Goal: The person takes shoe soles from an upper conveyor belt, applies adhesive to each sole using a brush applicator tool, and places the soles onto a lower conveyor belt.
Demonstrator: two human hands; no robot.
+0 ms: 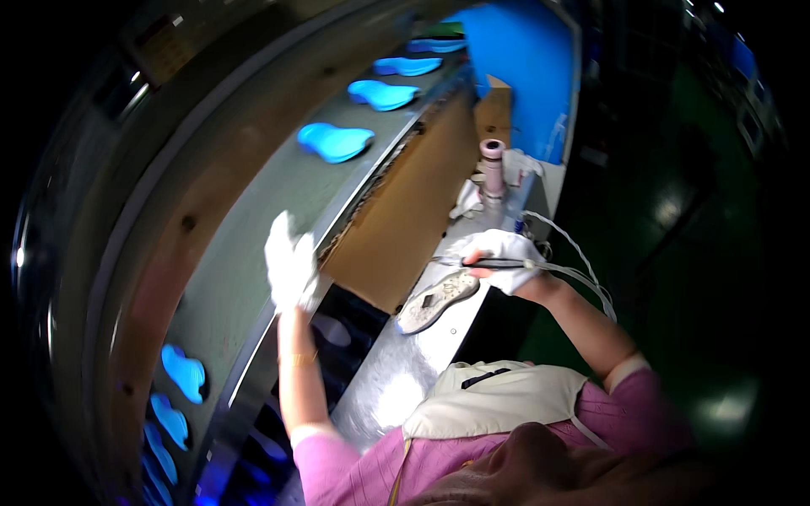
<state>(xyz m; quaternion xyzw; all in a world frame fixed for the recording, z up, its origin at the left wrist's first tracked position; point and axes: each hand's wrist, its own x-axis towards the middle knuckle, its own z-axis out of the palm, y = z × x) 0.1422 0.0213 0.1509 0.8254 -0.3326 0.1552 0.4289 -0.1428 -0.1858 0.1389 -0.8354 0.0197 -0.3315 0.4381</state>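
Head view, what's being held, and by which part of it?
The right hand holds a dark tool by its slim shaft; the left hand shows nothing held.

You have at least eight blue shoe soles (pixel 335 142) on one conveyor belt (pixel 253 219): four toward the far end, and at least four toward the near end, where the dark rim leaves the exact number unclear. On your one metal bench (pixel 388 371) are one pale shoe sole (pixel 428 308) and one pink bottle (pixel 493 173). You have one white-gloved left hand (pixel 291 268), one white-gloved right hand (pixel 504 253), one thin dark tool (pixel 498 264), one large cardboard sheet (pixel 405 219) and one blue panel (pixel 523 67).
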